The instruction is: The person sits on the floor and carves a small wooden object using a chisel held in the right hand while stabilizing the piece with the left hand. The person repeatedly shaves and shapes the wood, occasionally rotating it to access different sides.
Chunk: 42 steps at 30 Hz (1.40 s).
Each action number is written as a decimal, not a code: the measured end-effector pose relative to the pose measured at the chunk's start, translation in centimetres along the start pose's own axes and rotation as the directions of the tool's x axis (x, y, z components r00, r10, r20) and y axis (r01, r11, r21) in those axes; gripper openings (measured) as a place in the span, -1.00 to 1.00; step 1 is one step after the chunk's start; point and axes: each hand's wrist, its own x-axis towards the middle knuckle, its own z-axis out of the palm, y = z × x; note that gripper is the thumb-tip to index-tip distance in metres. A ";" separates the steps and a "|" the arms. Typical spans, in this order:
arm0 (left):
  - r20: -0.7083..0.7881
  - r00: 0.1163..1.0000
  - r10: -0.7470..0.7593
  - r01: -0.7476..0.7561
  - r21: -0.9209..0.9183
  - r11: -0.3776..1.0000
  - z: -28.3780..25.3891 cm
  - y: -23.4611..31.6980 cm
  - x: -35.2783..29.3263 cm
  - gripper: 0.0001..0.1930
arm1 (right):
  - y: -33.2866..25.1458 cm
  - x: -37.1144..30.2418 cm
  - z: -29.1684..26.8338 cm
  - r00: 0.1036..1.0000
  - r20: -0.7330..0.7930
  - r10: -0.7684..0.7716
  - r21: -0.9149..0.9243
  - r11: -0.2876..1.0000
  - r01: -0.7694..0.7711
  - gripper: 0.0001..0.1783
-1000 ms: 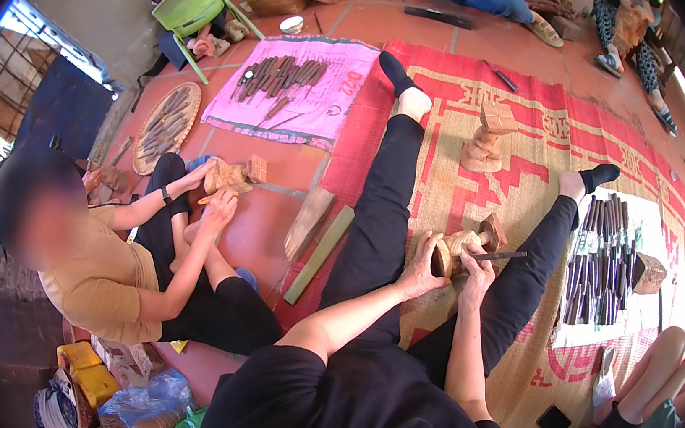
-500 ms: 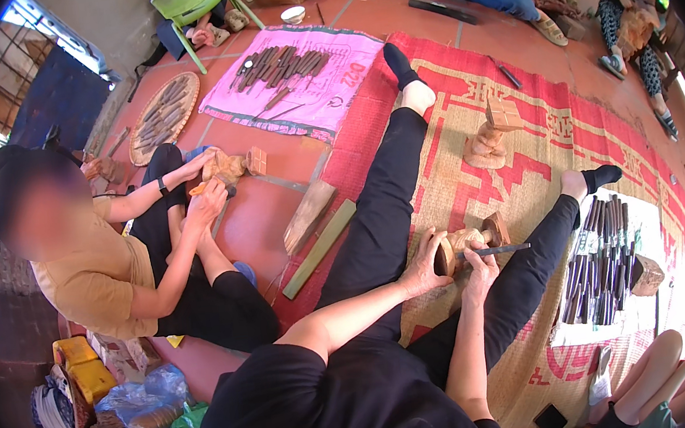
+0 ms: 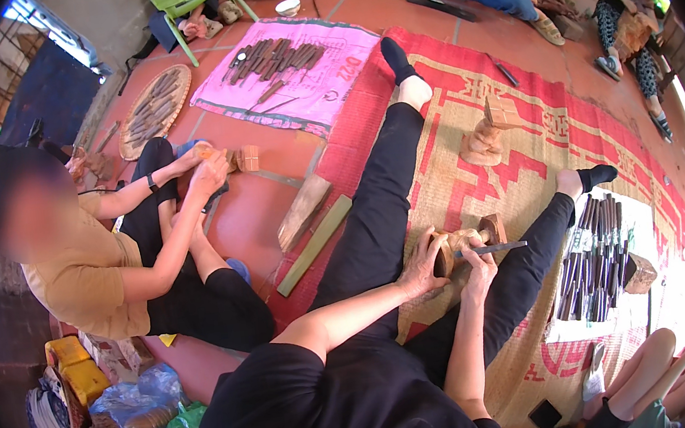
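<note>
The wooden carving (image 3: 466, 244) is sitting just right of the frame's centre, between the person's outstretched legs, above the red-patterned woven mat (image 3: 521, 151). The left hand (image 3: 422, 262) is cupping the carving's left side, fingers wrapped closed around it. The right hand (image 3: 478, 259) is gripping a chisel (image 3: 494, 248), fist closed on its handle, the blade pointing right across the carving.

To the right, a set of chisels (image 3: 589, 262) is lying in a row on a white sheet, with a wooden mallet (image 3: 638, 273) touching its right edge. A second unfinished carving (image 3: 487, 134) is standing upright on the mat, above centre. Two wood planks (image 3: 310, 226) are lying left of the legs on the tiled floor.

At left, another person is sitting and holding a small wooden piece (image 3: 222, 162) in both hands. A pink sheet (image 3: 292, 72) bearing dark tools is occupying the upper centre.
</note>
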 end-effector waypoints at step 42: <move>0.004 1.000 -0.013 0.013 -0.015 1.000 -0.3 0.2 -0.2 0.15 | 0.6 -0.4 0.5 0.997 0.035 -0.072 0.022 0.997 0.071 -0.55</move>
